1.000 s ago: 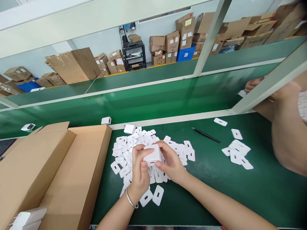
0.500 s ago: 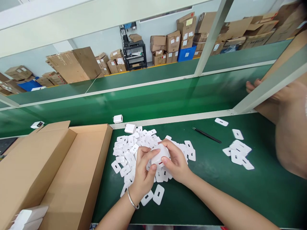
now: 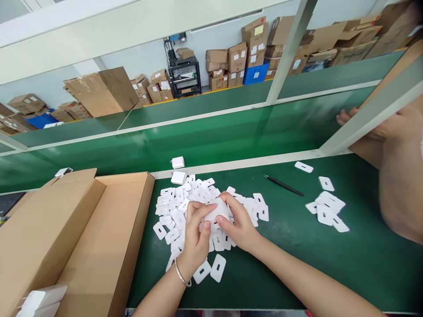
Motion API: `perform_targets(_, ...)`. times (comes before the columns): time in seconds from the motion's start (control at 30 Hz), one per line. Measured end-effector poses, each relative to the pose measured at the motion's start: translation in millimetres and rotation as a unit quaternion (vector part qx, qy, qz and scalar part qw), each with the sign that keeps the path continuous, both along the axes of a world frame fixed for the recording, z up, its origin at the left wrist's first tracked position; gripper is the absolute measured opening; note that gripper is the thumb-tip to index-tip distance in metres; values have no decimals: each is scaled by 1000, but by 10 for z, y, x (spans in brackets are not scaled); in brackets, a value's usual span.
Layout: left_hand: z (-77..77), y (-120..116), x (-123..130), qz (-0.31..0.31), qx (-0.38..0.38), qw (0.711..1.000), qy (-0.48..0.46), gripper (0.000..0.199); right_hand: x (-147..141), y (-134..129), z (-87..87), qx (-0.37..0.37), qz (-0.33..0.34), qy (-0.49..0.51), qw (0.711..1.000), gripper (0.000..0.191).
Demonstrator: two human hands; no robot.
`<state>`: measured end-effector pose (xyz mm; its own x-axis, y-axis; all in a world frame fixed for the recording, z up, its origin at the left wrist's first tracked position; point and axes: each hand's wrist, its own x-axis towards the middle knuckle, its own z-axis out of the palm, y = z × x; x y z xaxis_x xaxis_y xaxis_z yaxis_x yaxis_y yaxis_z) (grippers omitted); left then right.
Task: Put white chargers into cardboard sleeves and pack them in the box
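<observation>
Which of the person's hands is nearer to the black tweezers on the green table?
Right. The right hand lies below-left of the black tweezers, holding the white charger; the left hand is farther left.

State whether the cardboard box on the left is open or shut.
Open: the cardboard box has its flaps spread outward, and its bare brown inside shows.

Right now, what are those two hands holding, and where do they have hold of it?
Both hands, left hand and right hand, hold one small white charger body by its opposite sides, above the pile of white plates.
</observation>
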<state>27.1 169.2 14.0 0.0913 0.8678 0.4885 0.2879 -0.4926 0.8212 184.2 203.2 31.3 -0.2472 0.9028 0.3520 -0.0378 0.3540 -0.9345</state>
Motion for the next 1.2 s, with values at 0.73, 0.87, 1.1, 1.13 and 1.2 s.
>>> perform_targets(0.73, -31, -17, -3, -31, 0, 999, 16, 45, 4, -20, 71, 117, -49, -73, 989, 31)
perform_targets(0.87, -42, -26, -3, -54, 0, 998, 18, 45, 11, -15, 73, 131, -63, -68, 987, 30)
perform_targets(1.1, -62, -8, -4, -44, -33, 998, -1, 42, -21, -42, -5, 82, -79, -50, 992, 30)
perform_targets(1.13, -54, -4, -7, -41, -31, 999, 0, 42, -24, -42, -14, 79, -77, -52, 993, 30)
perform_targets(1.2, -32, 4, -17, -29, -28, 999, 4, 43, -25, -37, -20, 69, -63, -56, 994, 29)
